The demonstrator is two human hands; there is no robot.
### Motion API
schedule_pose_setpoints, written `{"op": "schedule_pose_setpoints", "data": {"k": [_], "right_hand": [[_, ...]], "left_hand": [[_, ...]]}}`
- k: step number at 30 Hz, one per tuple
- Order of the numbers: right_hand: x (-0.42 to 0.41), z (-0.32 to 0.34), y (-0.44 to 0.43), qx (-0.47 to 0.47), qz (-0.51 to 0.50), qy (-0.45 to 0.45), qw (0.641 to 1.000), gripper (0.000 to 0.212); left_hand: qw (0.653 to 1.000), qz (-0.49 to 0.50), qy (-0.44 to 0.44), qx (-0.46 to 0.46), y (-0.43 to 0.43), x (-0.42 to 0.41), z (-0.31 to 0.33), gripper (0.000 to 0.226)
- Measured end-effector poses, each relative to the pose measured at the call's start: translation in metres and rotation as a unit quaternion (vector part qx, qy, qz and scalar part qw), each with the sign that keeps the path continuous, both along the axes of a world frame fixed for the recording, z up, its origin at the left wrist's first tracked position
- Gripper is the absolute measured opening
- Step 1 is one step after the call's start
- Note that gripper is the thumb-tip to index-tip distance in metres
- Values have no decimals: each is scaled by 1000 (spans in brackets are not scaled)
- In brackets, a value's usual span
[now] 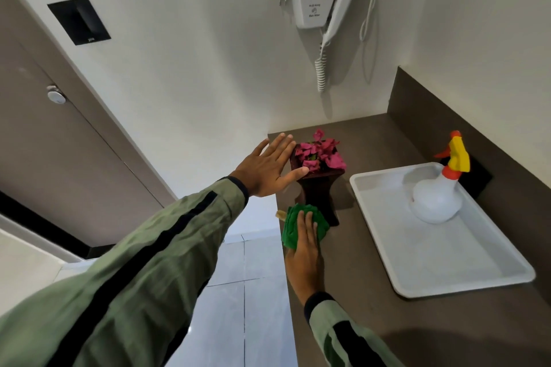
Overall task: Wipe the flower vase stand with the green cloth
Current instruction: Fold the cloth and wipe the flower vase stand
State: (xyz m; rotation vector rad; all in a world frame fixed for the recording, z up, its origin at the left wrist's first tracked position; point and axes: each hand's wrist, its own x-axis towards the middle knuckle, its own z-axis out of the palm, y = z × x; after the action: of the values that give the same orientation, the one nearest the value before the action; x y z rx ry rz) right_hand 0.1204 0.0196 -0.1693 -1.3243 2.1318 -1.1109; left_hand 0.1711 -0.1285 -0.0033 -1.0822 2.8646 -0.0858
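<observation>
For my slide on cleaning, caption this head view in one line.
Right hand presses green cloth against vase stand; left hand steadies its top.

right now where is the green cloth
In the head view the green cloth lies on the brown counter near its left edge, under the right hand, against the base of the dark flower vase stand.

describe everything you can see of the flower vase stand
The flower vase stand is a dark brown, wood-looking piece with a square top, a narrow waist and a flared base. It stands upright near the left edge of the brown counter, with pink flowers filling its top. The left hand rests open against its top rim, thumb on the front edge. The right hand presses the green cloth at its base.
</observation>
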Motion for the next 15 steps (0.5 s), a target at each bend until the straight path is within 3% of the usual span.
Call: {"op": "schedule_pose_setpoints", "data": {"k": [6,9,11,15], "right_hand": [[-12,-2,14,-4,114,32,993,72],[-17,5,24,-40,118,90,988,78],[-22,10,35,-80,59,112,989,83],[-41,29,46,-112,-163,30,980,87]], "left_hand": [[1000,-2,-4,4,1,-1,-1,86],[1000,-2,-6,-1,-1,-1,-1,87],[1000,0,-6,-4,-1,-1,-2,89],[1000,-1,-7,-15,-2,-2,-3,90]]}}
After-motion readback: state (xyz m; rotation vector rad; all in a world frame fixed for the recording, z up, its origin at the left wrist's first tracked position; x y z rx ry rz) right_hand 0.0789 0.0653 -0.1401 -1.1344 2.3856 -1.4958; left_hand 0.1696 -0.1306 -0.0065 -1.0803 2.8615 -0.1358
